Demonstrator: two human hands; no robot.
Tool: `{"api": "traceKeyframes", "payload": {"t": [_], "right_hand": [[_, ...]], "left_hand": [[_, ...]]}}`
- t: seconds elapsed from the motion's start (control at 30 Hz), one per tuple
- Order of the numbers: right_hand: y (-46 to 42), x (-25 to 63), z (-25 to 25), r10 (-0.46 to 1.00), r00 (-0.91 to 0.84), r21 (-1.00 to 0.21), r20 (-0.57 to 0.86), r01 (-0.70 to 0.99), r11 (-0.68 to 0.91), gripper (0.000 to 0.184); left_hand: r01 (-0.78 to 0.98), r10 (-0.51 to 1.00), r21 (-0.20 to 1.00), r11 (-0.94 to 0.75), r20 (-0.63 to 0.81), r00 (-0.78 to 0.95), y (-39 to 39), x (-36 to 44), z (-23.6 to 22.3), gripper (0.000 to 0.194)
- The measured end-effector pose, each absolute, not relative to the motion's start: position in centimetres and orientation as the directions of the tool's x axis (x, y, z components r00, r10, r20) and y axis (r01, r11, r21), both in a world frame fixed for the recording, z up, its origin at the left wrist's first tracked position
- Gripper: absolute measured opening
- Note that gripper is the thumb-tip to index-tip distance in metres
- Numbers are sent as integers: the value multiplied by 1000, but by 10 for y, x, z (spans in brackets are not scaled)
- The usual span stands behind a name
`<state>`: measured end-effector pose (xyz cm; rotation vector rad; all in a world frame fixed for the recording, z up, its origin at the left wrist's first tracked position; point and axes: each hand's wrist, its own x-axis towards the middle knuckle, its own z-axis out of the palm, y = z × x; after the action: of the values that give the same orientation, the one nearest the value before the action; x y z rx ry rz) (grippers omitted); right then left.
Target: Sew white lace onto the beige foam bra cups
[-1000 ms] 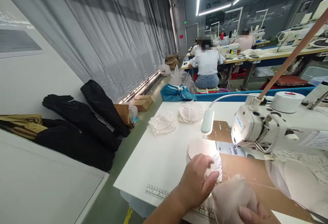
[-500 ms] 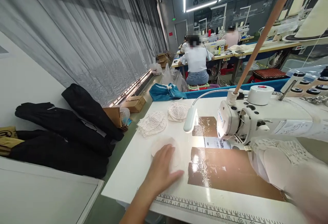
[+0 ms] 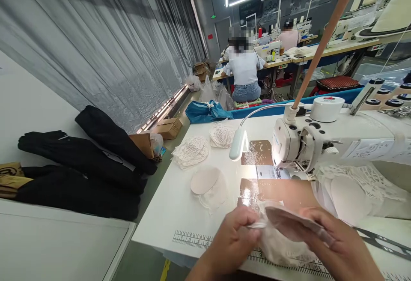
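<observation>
Just in front of the sewing machine [image 3: 295, 144], both hands hold one piece, a beige bra pad [image 3: 285, 225] with thin, sheer white fabric hanging from it. My left hand [image 3: 233, 236] pinches a white edge of that fabric between thumb and fingers. At the pad's right side my right hand [image 3: 340, 240] grips it, thumb and fingers closed round its edge. The pad is tilted, its inner face partly in shadow. Another beige oval pad with sheer fabric [image 3: 205, 181] lies flat on the white table [image 3: 167, 212], left of the hands.
Two stacks of white lace pieces [image 3: 192, 151] lie at the table's far left. More pads and lace [image 3: 349, 195] rest right of the needle. Black scissors [image 3: 385, 242] lie at the right. A lamp [image 3: 238, 144] hangs beside the machine head. A ruler strip [image 3: 192, 239] runs along the front edge.
My left hand has left the oval pad at the left and moved right to the fabric. My right hand has come inward from the right with a bra pad. Scissors now show.
</observation>
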<state>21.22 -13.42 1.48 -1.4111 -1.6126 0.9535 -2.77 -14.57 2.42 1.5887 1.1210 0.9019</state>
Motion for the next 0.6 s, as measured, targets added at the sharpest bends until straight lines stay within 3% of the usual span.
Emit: {"api": "traceKeyframes", "payload": {"t": [0.13,0.17,0.23,0.33,0.4,0.47,0.53,0.6], "right_hand": [[-134,192,4,949,-273,-983,-157,134,-124,35],[-135,189,2,929,-320,-983,-185,54,-177,36],[-135,188,-1,886,-406,-965,-223,-40,-260,40],[-135,191,-4,836,-490,-926,-246,-136,-353,41],[-136,193,-5,810,-538,-885,-234,-227,-407,38],[-138,192,-5,785,-580,-843,-218,-294,-451,36],[-141,190,-4,766,-609,-810,-205,-335,-482,38],[-143,187,-3,748,-636,-781,-192,-363,-509,38]], "left_hand": [[-160,868,981,109,-15,496,-153,-8,33,75],[-210,841,961,180,-40,540,-154,-5,34,78],[-296,811,922,250,-33,584,-154,-3,32,69],[-436,831,873,217,69,552,-152,-7,25,49],[-419,878,903,101,117,465,-152,-9,21,39],[-250,919,967,-46,139,370,-151,-10,19,36],[-52,939,990,-131,141,313,-149,-11,17,44],[26,948,993,-115,102,303,-148,-10,15,61]]}}
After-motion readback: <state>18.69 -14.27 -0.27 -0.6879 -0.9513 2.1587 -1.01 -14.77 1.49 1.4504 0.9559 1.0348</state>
